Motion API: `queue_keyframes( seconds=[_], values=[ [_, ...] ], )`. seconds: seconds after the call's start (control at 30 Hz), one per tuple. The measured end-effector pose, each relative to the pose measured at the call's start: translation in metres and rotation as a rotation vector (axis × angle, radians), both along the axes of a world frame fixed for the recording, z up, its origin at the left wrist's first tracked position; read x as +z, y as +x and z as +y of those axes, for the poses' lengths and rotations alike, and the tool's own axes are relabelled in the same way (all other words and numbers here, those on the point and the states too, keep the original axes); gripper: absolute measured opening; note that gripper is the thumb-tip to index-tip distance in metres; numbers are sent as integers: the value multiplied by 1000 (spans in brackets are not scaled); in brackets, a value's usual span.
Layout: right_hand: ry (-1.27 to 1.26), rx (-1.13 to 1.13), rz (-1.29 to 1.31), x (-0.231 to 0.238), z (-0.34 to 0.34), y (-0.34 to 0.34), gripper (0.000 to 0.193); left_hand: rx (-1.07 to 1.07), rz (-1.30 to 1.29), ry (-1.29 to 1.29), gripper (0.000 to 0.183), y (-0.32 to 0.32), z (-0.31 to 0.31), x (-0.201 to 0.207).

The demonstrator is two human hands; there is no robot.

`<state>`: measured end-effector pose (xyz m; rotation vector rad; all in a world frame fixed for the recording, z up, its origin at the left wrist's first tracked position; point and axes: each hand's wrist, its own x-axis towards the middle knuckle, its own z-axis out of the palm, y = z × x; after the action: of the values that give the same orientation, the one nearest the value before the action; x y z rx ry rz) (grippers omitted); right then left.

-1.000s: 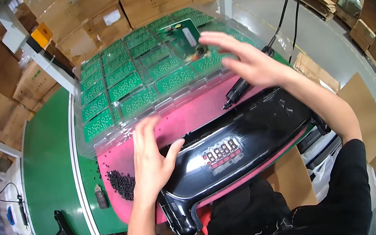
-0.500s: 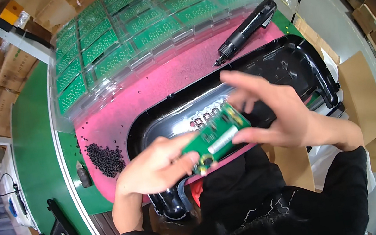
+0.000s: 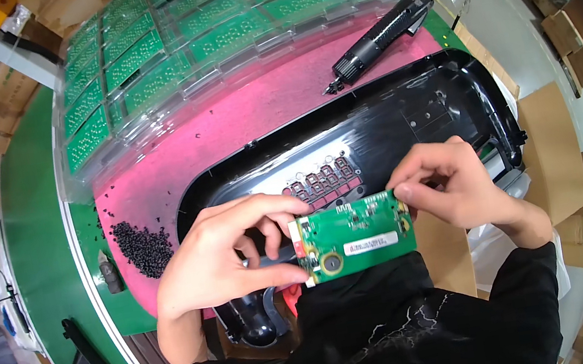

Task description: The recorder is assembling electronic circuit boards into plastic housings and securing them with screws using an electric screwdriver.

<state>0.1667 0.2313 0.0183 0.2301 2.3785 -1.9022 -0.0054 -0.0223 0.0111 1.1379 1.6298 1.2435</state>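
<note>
The left grip (image 3: 205,259) is clamping the left end of one green circuit board (image 3: 359,228), its thumb pressing low and its index finger pressing high. The right grip (image 3: 451,188) is pinching the same board's upper right corner between thumb and index finger, so the board is hanging between the two grips, its component side and one white label (image 3: 371,244) facing up. Its underside is staying out of sight.

Just beyond both grips, one black housing (image 3: 387,115) is lying on a pink mat (image 3: 224,135); the left grip and the board are covering part of its near side. Its display window (image 3: 321,180) is showing four digit shapes. Left of the left grip, a heap of black screws (image 3: 142,249) is sitting on the mat, too many to count, and one small dark object (image 3: 108,273) is lying beside it on the green worktop (image 3: 37,220).

Beyond the right grip, one black electric screwdriver (image 3: 383,36) is resting. Farthest ahead, a clear tray (image 3: 147,121) is carrying rows of green boards (image 3: 228,37); the upper edge is cutting them off, so their full number is remaining uncertain.
</note>
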Motion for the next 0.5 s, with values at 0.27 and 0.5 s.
queue_keyframes(
  seconds=[0.27, 0.5],
  values=[
    [-31, 108, 55, -13, 16, -18, 39, 97, 216, -62, 64, -1, 2, -2],
    [535, 210, 336, -32, 25, -43, 64, 189, 501, -194, 62, -1, 10, -11]
  ],
)
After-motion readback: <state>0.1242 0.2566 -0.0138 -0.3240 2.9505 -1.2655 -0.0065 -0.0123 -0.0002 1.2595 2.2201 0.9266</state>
